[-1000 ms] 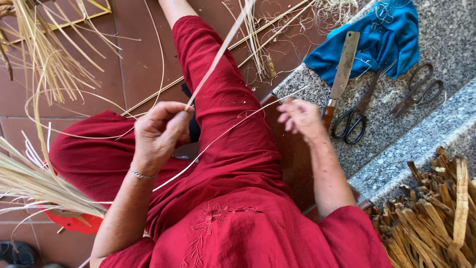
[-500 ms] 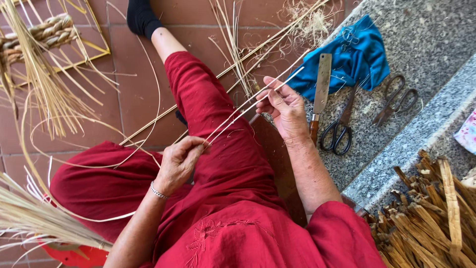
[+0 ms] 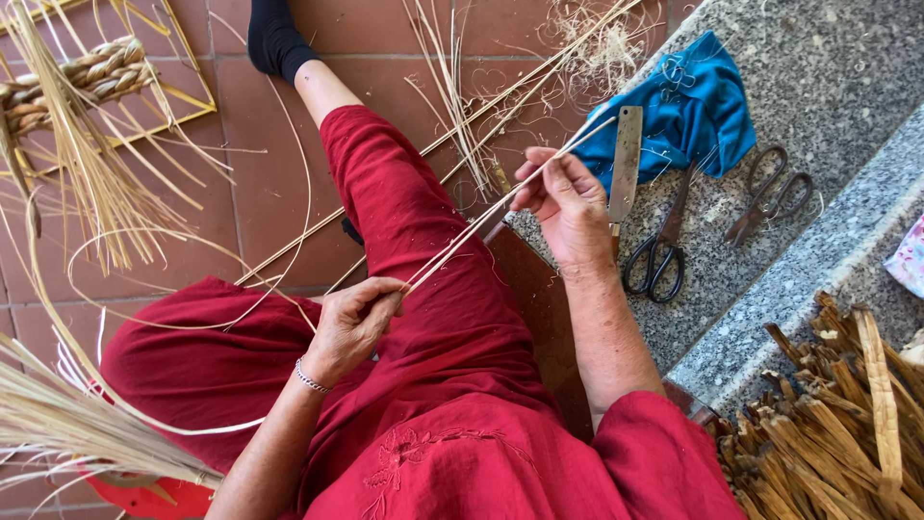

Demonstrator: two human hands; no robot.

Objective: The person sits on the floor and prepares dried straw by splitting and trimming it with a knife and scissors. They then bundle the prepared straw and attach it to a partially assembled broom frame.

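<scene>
I sit on a tiled floor in red clothes, legs stretched out. My left hand (image 3: pixel 356 323) pinches the near end of a pale straw strand (image 3: pixel 481 217) over my lap. My right hand (image 3: pixel 563 197) grips the same strand farther along, and its tip runs up toward the blue cloth (image 3: pixel 693 111). The strand is stretched straight between both hands.
On the grey stone step lie a flat metal blade (image 3: pixel 626 159), black scissors (image 3: pixel 664 246) and rusty shears (image 3: pixel 770 193). A pile of brown reed pieces (image 3: pixel 837 414) is at the lower right. Loose straw (image 3: pixel 87 183) and a braided piece (image 3: pixel 87 72) lie at the left.
My right hand has risen from my knee and taken hold of the strand; my left hand dropped lower toward my lap. The view shifted so my foot shows.
</scene>
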